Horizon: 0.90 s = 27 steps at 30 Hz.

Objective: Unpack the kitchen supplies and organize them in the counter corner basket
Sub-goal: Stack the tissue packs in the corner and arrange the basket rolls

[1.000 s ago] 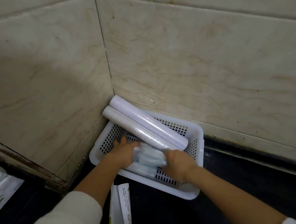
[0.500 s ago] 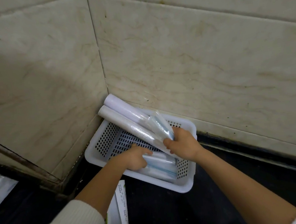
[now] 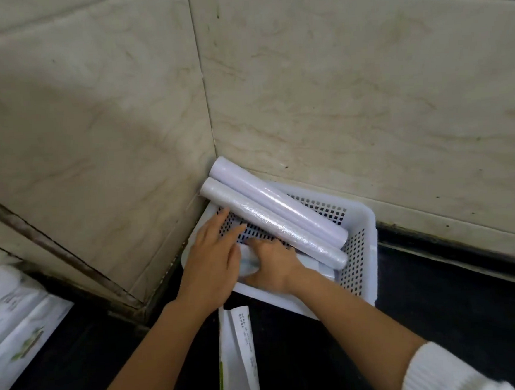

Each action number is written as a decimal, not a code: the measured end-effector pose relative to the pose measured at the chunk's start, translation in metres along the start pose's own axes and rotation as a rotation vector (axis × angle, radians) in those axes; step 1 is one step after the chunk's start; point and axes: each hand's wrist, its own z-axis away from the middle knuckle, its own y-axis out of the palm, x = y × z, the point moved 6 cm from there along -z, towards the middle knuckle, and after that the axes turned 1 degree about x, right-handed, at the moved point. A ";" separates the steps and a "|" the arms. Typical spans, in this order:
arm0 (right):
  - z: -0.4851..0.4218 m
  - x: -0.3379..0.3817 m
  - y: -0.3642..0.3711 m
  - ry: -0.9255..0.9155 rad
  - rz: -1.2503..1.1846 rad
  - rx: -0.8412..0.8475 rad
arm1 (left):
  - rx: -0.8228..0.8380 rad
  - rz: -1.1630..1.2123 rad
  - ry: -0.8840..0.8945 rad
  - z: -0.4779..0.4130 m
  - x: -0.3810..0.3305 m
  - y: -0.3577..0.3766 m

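A white perforated basket point(image 3: 369, 217) sits in the counter corner against the tiled walls. Two long plastic-wrapped rolls lie side by side diagonally across it, the upper roll point(image 3: 281, 203) nearer the wall and the lower roll point(image 3: 286, 234) in front, their far ends poking over the corner rim. Clear plastic packets point(image 3: 317, 266) lie in the basket's front part. My right hand point(image 3: 275, 265) rests on them with its fingers curled down over them. My left hand point(image 3: 213, 258) lies flat and open over the basket's left rim, its fingertips reaching the mesh floor beside the lower roll.
A white opened package with green print point(image 3: 237, 354) lies on the black counter point(image 3: 440, 297) just in front of the basket. Another white pack with green print point(image 3: 15, 327) sits at the far left. Tiled walls close in behind and to the left.
My right hand has come down from the rolls, where it held a packet, to the packets at the basket's front. My left hand has left the packets and spread flat over the left rim.
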 end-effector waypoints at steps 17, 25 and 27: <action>0.136 -0.042 -0.053 0.026 -0.375 -0.239 | -0.154 0.103 -0.125 0.088 -0.067 -0.024; 0.263 -0.099 -0.015 0.154 -0.223 -0.211 | 0.177 -0.073 -0.519 0.224 -0.082 0.048; 0.283 -0.116 0.000 0.213 -0.141 -0.158 | 0.241 -0.138 -0.579 0.241 -0.082 0.056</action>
